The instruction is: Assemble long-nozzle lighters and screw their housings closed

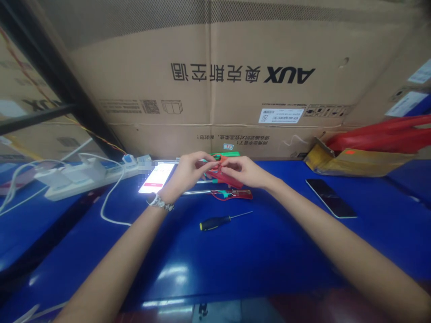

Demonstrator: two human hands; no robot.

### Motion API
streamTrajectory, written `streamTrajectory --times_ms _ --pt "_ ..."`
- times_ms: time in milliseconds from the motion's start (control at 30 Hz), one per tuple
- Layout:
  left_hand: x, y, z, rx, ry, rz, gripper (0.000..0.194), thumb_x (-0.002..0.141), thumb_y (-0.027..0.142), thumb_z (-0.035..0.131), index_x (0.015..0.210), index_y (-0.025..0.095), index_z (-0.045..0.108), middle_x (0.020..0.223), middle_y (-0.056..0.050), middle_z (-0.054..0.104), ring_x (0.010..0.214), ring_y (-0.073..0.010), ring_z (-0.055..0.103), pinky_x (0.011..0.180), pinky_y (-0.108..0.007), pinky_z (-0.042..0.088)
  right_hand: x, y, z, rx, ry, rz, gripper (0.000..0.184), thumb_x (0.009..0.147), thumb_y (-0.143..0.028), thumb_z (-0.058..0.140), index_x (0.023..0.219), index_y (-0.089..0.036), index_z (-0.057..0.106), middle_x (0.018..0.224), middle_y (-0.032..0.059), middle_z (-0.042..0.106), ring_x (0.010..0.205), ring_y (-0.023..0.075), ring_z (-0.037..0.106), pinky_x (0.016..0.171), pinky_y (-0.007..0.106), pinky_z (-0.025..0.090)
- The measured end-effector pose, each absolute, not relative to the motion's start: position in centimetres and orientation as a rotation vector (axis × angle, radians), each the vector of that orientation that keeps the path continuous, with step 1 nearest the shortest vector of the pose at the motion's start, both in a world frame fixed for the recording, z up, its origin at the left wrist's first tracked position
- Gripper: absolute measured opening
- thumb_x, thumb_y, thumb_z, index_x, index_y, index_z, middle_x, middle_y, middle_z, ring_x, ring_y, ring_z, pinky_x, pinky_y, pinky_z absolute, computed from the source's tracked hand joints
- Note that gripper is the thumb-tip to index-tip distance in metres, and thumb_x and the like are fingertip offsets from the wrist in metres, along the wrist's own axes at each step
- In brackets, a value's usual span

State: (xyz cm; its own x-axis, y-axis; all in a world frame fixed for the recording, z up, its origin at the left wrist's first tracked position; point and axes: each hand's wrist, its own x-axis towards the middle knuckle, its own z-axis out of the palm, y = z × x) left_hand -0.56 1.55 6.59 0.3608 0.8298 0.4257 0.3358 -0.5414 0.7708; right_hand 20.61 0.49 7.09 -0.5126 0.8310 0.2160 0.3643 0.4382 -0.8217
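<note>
My left hand, a watch on its wrist, is closed in a pinch at a small red plastic piece. From the other side, my right hand pinches the same piece with thumb and fingers. Exact details between the fingertips are hidden. Just below lies a red handle casing, partly covered by my right fingers. Nearer to me rests an opened red handle with wires, a green part and a long metal rod. A green handle shows behind the hands. A screwdriver lies in front.
A lit phone lies beside my left wrist, a dark phone at right. Left stands a white power strip with plugs and cables. A cardboard box holds red bags. A large carton backs the blue table.
</note>
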Motion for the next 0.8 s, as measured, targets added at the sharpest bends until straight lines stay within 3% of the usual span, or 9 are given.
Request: streamTrajectory --times_ms 100,200,267,333,433,533,633,800 --pt "0.0 0.9 5.6 1.827 1.007 1.06 0.033 0.084 0.047 0.069 0.091 0.015 0.069 0.066 -0.002 0.066 0.046 -0.0119 0.058 0.043 -0.023 0.047 20.8 -0.9 6.4 -1.061 -1.936 1.311 0.033 0.096 -0.046 0.05 0.084 -0.018 0.062 0.065 -0.0005 0.067 0.042 0.0079 0.049 0.043 0.022 0.037" --pt "0.0 0.5 4.8 1.653 0.948 1.021 0.045 0.084 0.057 0.065 0.098 0.014 0.067 0.081 -0.006 0.071 0.05 -0.0116 0.06 0.045 -0.024 0.05 21.1 -1.9 5.5 -1.077 -1.809 1.43 0.041 0.094 -0.054 0.051 0.076 -0.018 0.058 0.059 -0.0017 0.063 0.038 0.0066 0.043 0.039 0.021 0.031" --pt "-0.4 0.4 4.3 1.52 0.917 1.002 0.056 0.088 0.066 0.053 0.1 0.013 0.065 0.088 -0.01 0.072 0.053 -0.0124 0.062 0.049 -0.026 0.052 21.3 -2.2 4.9 -1.098 -1.741 1.432 0.047 0.093 -0.059 0.049 0.073 -0.018 0.059 0.058 -0.0012 0.062 0.039 0.007 0.044 0.04 0.021 0.032" --pt "-0.9 0.2 4.0 1.435 0.93 0.963 0.064 0.09 0.072 0.043 0.09 0.012 0.065 0.082 -0.011 0.071 0.053 -0.0132 0.062 0.05 -0.027 0.052 21.5 -2.4 4.4 -1.133 -1.724 1.383 0.053 0.094 -0.063 0.045 0.07 -0.017 0.061 0.055 -0.0012 0.06 0.041 0.008 0.046 0.044 0.022 0.036" --pt "-1.3 0.1 3.6 1.465 0.966 0.892 0.064 0.089 0.071 0.045 0.074 0.012 0.063 0.069 -0.01 0.068 0.052 -0.0137 0.061 0.051 -0.027 0.05 22.0 -2.5 3.7 -1.172 -1.768 1.233 0.057 0.094 -0.063 0.044 0.067 -0.017 0.065 0.051 -0.002 0.055 0.046 0.0101 0.049 0.051 0.025 0.042" --pt "-1.6 0.1 3.4 1.542 0.959 0.87 0.061 0.09 0.067 0.049 0.073 0.011 0.066 0.07 -0.009 0.069 0.058 -0.0148 0.062 0.059 -0.028 0.051 22.6 -2.5 3.1 -1.139 -1.804 1.035 0.041 0.092 -0.055 0.055 0.089 -0.019 0.074 0.072 0.0014 0.068 0.063 0.0141 0.061 0.063 0.028 0.049" --pt "-2.0 0.2 3.3 1.696 0.988 0.873 0.052 0.09 0.061 0.053 0.078 0.013 0.068 0.075 -0.007 0.07 0.066 -0.0149 0.062 0.067 -0.028 0.051 23.3 -2.5 2.6 -1.071 -1.89 0.8 0.031 0.089 -0.043 0.066 0.113 -0.025 0.073 0.103 0.0043 0.073 0.092 0.019 0.066 0.085 0.035 0.052" --pt "-2.7 0.4 3.1 1.897 1.013 0.819 0.039 0.092 0.052 0.056 0.093 0.016 0.072 0.088 -0.005 0.074 0.079 -0.0176 0.065 0.076 -0.03 0.05 23.9 -2.5 2.3 -1.109 -1.982 0.701 0.033 0.081 -0.035 0.076 0.113 -0.026 0.073 0.109 0.0053 0.073 0.104 0.0231 0.065 0.097 0.042 0.049"
